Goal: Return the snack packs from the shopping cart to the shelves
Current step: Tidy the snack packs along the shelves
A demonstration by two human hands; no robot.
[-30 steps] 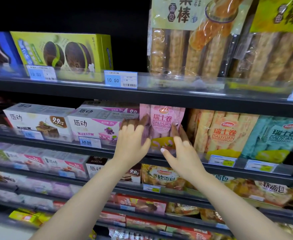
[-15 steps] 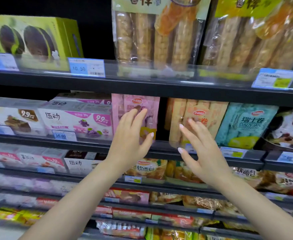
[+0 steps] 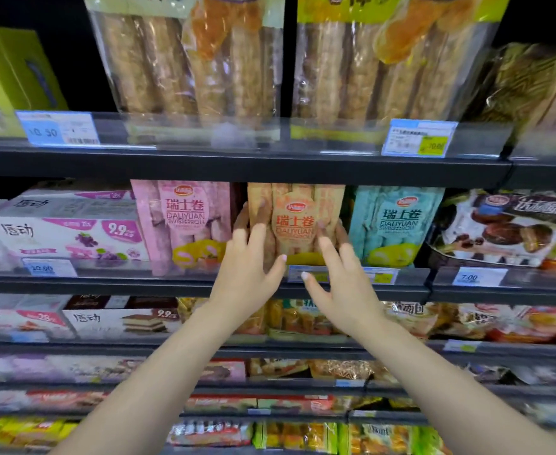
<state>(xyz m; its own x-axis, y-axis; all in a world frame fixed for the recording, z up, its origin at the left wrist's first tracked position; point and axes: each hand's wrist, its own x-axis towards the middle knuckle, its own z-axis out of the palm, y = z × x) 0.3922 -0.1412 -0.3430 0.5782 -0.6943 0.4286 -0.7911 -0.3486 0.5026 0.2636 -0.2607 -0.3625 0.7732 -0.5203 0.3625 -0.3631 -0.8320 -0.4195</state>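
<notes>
Both bare forearms reach up and forward, converging. The left hand (image 3: pixel 247 270) and the right hand (image 3: pixel 344 280) are raised side by side, fingers straight and spread, thumbs angled toward each other.

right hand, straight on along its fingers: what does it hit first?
Most likely the orange Swiss roll pack: the right hand points up and into the shelf, fingertips already at that pack's right edge. The blue Swiss roll pack stands just beside; depth is unclear.
</notes>
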